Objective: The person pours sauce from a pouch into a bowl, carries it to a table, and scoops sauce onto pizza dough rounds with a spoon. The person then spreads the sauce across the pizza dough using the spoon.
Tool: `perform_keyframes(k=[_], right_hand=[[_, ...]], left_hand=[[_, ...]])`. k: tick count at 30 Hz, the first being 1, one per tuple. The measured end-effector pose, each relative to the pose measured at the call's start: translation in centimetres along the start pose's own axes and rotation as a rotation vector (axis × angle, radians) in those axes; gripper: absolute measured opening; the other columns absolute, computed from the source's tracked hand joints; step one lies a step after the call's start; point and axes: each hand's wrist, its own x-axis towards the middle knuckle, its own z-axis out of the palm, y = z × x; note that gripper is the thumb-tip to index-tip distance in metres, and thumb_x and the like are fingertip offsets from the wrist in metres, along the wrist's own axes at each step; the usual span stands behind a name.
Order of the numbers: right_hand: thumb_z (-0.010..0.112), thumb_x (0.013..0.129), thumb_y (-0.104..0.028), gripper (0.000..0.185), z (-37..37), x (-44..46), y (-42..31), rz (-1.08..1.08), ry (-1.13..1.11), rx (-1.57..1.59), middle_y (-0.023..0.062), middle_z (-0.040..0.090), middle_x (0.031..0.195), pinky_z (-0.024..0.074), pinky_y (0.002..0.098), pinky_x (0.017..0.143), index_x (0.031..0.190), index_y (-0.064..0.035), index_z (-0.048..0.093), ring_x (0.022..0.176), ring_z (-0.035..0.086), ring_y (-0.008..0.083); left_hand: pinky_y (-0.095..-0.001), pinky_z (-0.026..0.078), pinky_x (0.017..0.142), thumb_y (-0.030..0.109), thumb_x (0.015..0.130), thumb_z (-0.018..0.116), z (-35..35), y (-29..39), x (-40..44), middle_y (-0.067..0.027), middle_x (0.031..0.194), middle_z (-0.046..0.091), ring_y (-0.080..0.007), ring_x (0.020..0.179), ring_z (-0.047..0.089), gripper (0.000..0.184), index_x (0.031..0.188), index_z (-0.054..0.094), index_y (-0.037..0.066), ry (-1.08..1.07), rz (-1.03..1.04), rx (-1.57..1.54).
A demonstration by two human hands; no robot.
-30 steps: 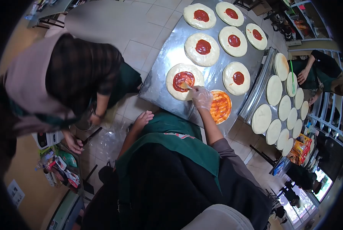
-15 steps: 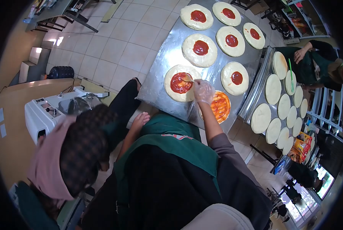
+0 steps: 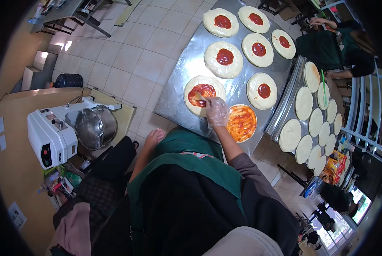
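Note:
My right hand (image 3: 217, 112), in a clear plastic glove, is closed round a spoon (image 3: 200, 97). The spoon's tip rests in the red sauce on a round dough base (image 3: 191, 83) near the edge of the metal table (image 3: 178, 102). Just right of that hand lies a base (image 3: 242, 123) spread with sauce almost to its rim. Several other bases, such as one (image 3: 261, 100) at the right, carry a round pool of sauce in the middle. My bare left hand (image 3: 156, 136) is beside my green apron, its fingers loosely extended with nothing visible in them.
A second tray (image 3: 280, 115) of plain dough rounds stands at the right, with a green utensil (image 3: 323, 85) on one round. A person (image 3: 349, 47) stands behind it. Another person (image 3: 77, 222) bends down at the lower left, below a mixer with a metal bowl (image 3: 96, 128).
The spoon and my right hand have shifted slightly left and down, uncovering the fully sauced base. The person at the left has moved lower, revealing the mixer. The person at the right has leaned away.

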Motion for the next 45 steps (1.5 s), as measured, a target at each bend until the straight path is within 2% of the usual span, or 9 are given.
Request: perform_keyframes(k=[3,7,10,15,19,25,27,33,45], right_hand=[[0.064,0.085,-0.024,0.014,0.2,2.3,0.2,0.124,0.062,0.003,0.0119,0.069,0.083,0.0528,0.0411,0.077,0.090,-0.0150,0.074,0.080,0.067,0.0295],[0.062,0.087,-0.027,0.020,-2.4,1.4,1.6,0.252,0.060,-0.053,0.0142,0.070,0.089,0.0528,0.0414,0.077,0.093,-0.0130,0.075,0.083,0.067,0.0297],[0.063,0.086,-0.026,0.019,-4.0,-1.2,0.5,0.234,-0.008,-0.016,0.0143,0.070,0.090,0.0527,0.0416,0.077,0.093,-0.0124,0.075,0.085,0.067,0.0300],[0.060,0.087,-0.023,0.019,-1.0,-1.6,-0.1,0.192,0.014,0.010,0.0150,0.069,0.089,0.0526,0.0425,0.077,0.094,-0.0114,0.073,0.084,0.067,0.0312],[0.057,0.088,-0.026,0.023,-2.0,-0.3,1.6,0.394,0.069,-0.002,0.0164,0.069,0.087,0.0516,0.0440,0.079,0.093,-0.0111,0.074,0.084,0.067,0.0324],[0.057,0.087,-0.027,0.024,-3.3,-1.3,0.4,0.461,0.011,0.027,0.0167,0.070,0.087,0.0515,0.0443,0.080,0.092,-0.0115,0.075,0.085,0.067,0.0327],[0.057,0.087,-0.027,0.024,-1.9,0.5,0.7,0.410,0.062,0.029,0.0160,0.070,0.087,0.0517,0.0444,0.082,0.092,-0.0112,0.074,0.087,0.067,0.0324],[0.056,0.088,-0.027,0.023,0.4,3.6,-0.5,0.301,-0.021,0.018,0.0142,0.070,0.087,0.0519,0.0446,0.081,0.089,-0.0111,0.072,0.088,0.066,0.0319],[0.057,0.082,-0.024,0.020,0.1,4.1,-3.0,0.096,-0.017,-0.134,0.0135,0.069,0.080,0.0511,0.0434,0.072,0.076,-0.0116,0.072,0.080,0.066,0.0297]], left_hand=[[-0.0322,0.044,0.095,0.044,0.102,0.044,-0.4,0.2,0.0,-0.0102,0.124,0.062,-0.0187,0.113,0.059,0.048,0.131,0.052,0.007,0.016,-0.036,0.072],[-0.0331,0.045,0.094,0.043,0.102,0.044,-1.1,-0.8,0.2,-0.0110,0.125,0.062,-0.0195,0.112,0.059,0.049,0.131,0.052,0.005,0.015,-0.045,0.038],[-0.0326,0.045,0.092,0.043,0.102,0.045,-1.1,-1.3,0.3,-0.0119,0.125,0.062,-0.0199,0.111,0.059,0.049,0.131,0.051,0.004,0.013,-0.040,-0.018],[-0.0312,0.044,0.091,0.044,0.101,0.046,-1.5,-0.7,0.2,-0.0139,0.124,0.061,-0.0219,0.111,0.059,0.051,0.130,0.051,0.003,-0.002,-0.010,0.063],[-0.0310,0.044,0.090,0.044,0.101,0.046,-1.8,-0.2,0.1,-0.0135,0.122,0.061,-0.0217,0.112,0.059,0.050,0.129,0.052,0.003,-0.004,0.018,0.111],[-0.0318,0.044,0.091,0.043,0.102,0.045,-2.2,-1.1,0.3,-0.0125,0.120,0.062,-0.0207,0.110,0.059,0.049,0.127,0.053,0.002,-0.028,0.029,0.074],[-0.0319,0.044,0.091,0.043,0.102,0.046,-2.3,-0.2,0.2,-0.0124,0.119,0.062,-0.0203,0.108,0.059,0.049,0.127,0.053,0.002,-0.019,0.026,0.109],[-0.0292,0.044,0.089,0.039,0.101,0.048,-2.9,1.0,-0.4,-0.0092,0.110,0.063,-0.0161,0.099,0.059,0.045,0.124,0.054,0.001,0.005,0.118,0.182],[-0.0312,0.045,0.093,0.036,0.102,0.047,-4.3,0.2,-1.4,-0.0128,0.111,0.063,-0.0187,0.102,0.059,0.043,0.123,0.054,-0.002,0.062,0.108,0.151]])
